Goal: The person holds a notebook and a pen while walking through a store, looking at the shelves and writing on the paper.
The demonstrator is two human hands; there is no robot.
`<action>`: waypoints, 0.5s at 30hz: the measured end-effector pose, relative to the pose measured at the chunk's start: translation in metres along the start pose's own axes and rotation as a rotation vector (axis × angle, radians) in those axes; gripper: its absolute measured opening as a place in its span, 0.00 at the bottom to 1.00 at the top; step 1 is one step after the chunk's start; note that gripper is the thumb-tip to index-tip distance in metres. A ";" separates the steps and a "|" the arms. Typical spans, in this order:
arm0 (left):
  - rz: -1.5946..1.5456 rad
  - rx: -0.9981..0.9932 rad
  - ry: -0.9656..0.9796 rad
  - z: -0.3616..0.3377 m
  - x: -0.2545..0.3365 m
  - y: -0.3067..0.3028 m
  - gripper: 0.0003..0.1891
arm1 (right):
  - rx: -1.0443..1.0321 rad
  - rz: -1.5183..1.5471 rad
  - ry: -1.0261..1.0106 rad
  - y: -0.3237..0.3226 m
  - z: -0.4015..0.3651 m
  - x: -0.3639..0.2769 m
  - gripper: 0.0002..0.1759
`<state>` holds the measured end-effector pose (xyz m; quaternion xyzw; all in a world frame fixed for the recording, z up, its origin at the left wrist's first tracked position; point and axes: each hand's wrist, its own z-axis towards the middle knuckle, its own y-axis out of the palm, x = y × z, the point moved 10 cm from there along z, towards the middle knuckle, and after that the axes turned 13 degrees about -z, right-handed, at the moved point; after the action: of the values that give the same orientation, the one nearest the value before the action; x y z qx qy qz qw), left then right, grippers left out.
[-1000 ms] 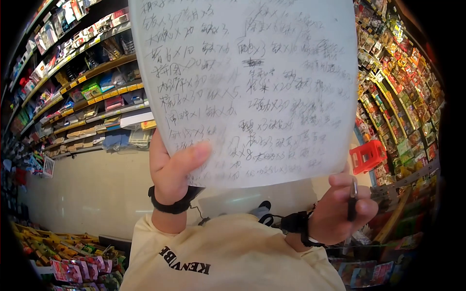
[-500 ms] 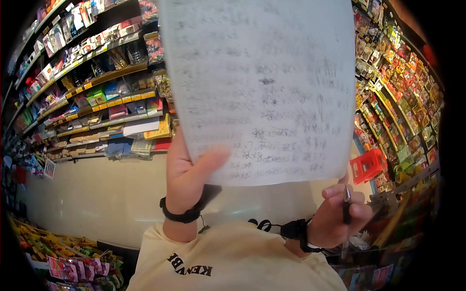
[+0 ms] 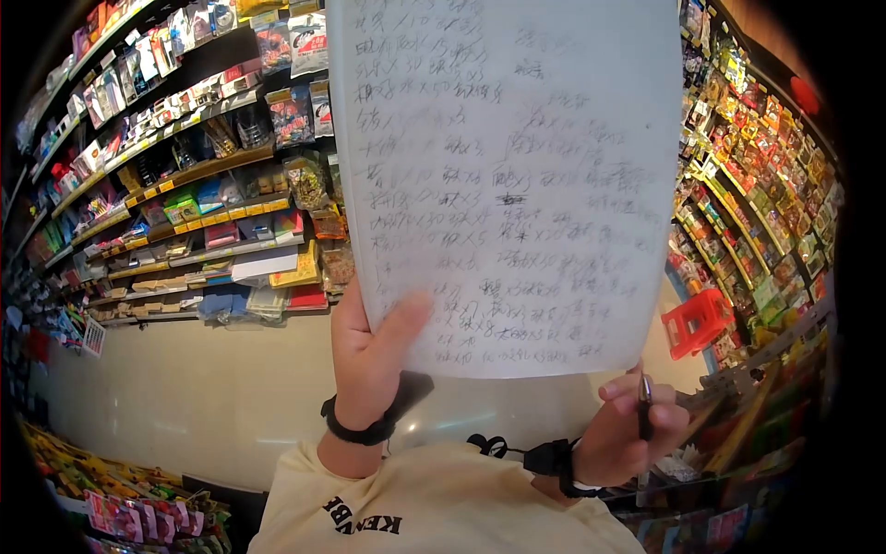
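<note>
A large white sheet of paper (image 3: 591, 102) covered with rows of handwriting fills the upper middle of the view. My left hand (image 3: 369, 346) grips its lower left edge, thumb lying over the front and the other fingers hidden behind. Below the lower right corner, my right hand (image 3: 628, 434) has its fingers closed round a dark pen (image 3: 645, 414) with a silvery end pointing up. The index fingertip of that hand is right at the paper's bottom edge. Dark bands circle both wrists.
Store shelves with packaged goods (image 3: 198, 203) rise on the left. More racks of colourful packets (image 3: 757, 185) line the right. A red plastic stool (image 3: 694, 323) stands on the pale tiled floor (image 3: 185, 388) at the right. Low displays of packets (image 3: 138, 517) border the lower left.
The paper has shifted slightly down in view, and its handwriting looks sharper. My left hand has moved a little right and down, my right hand a little left and down. Both grips stay the same.
</note>
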<state>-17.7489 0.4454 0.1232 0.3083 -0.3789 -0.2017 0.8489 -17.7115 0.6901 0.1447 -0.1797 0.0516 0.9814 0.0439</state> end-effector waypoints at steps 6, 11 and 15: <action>-0.024 -0.002 0.037 -0.009 -0.001 0.004 0.17 | 0.063 0.000 0.067 -0.014 -0.006 0.006 0.25; -0.023 -0.009 0.054 -0.013 -0.001 0.002 0.18 | -0.007 0.095 0.026 -0.017 -0.015 0.007 0.26; -0.017 0.002 0.046 -0.015 0.000 0.003 0.18 | 0.091 0.045 0.028 -0.030 -0.017 0.005 0.24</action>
<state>-17.7372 0.4531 0.1175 0.3168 -0.3567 -0.2013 0.8555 -17.7076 0.7179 0.1248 -0.1901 0.1011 0.9761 0.0291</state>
